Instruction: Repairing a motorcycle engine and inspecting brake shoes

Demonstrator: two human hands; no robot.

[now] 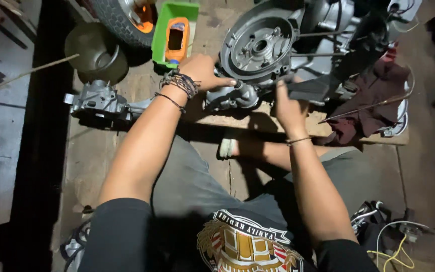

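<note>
Head view, looking down: a seated person steadies a grey engine casing [260,48] on a wooden board [298,126]. The left hand [202,70] presses its lower edge, fingers curled against it; the right hand [288,103] grips a dark part beneath, bracing it.

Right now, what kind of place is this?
Probably a small motorcycle repair workshop: a grey metal engine casing on a wooden board, a black rubber tyre, and a grey detached engine part on the floor.
</note>
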